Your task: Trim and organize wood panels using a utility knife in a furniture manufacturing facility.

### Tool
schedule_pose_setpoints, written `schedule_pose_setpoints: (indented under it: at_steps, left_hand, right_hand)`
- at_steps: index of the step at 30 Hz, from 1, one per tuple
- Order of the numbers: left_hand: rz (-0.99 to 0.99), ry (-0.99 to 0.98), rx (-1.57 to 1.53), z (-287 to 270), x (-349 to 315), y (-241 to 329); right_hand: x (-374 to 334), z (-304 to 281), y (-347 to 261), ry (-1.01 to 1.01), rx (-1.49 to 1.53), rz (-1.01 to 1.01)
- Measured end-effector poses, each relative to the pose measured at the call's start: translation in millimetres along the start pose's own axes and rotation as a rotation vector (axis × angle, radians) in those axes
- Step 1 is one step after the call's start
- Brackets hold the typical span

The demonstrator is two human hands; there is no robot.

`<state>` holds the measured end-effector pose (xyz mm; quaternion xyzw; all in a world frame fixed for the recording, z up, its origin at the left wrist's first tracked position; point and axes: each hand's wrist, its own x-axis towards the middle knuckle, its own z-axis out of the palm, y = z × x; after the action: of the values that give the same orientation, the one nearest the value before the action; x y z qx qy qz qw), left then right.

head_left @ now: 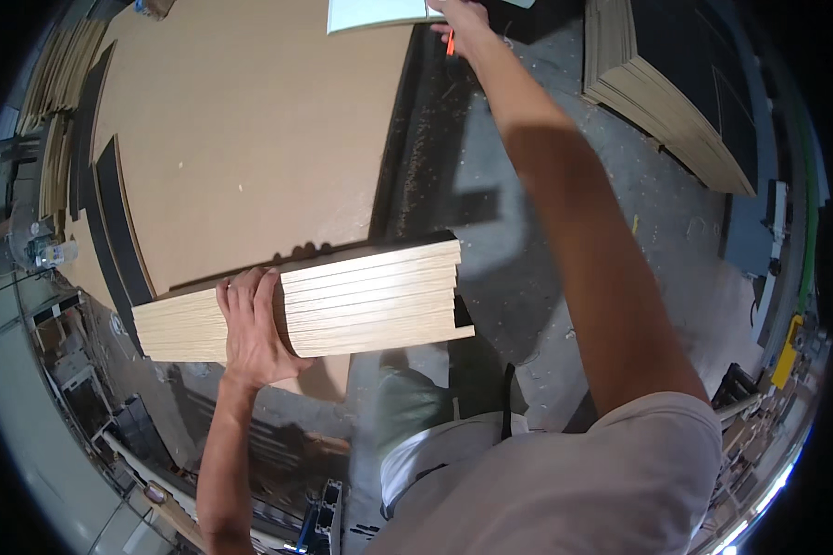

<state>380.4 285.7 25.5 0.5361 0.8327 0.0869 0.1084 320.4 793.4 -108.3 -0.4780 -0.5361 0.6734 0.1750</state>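
Observation:
A stack of thin, pale-edged boards [370, 291] lies across the near end of a large tan panel [259, 139], its right-hand ends uneven. My left hand [254, 324] clasps this stack, fingers bent over its far side and thumb along the near edge. Far ahead, at the upper edge of the view, my outstretched right hand [466, 26] is at a white sheet [375, 13], partly cut off by the frame. A slim orange pen-like thing [451, 43] sticks out from under its closed fingers. Whether those fingers also grip the sheet is unclear.
Dark strips [123, 222] lie along the panel's left side, near a clear bottle [60, 253]. A tall stack of dark-topped boards [680, 102] stands at the far right. Wood chips dot the grey floor [518, 268]. A metal frame part [324, 518] is near my left forearm.

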Motion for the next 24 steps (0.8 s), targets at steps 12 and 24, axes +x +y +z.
schedule_pose_setpoints:
  at_steps: [12,24]
  left_hand:
    - [-0.023,-0.028,0.042,-3.6,9.1,21.9]
    - [-0.059,-0.154,0.106,4.1,48.8,87.1]
  right_hand:
    - [-321.2,-304.9,122.1,0.084,0.377,0.148]
    - [-373.7,-275.1,130.5,-0.011,0.185,0.227]
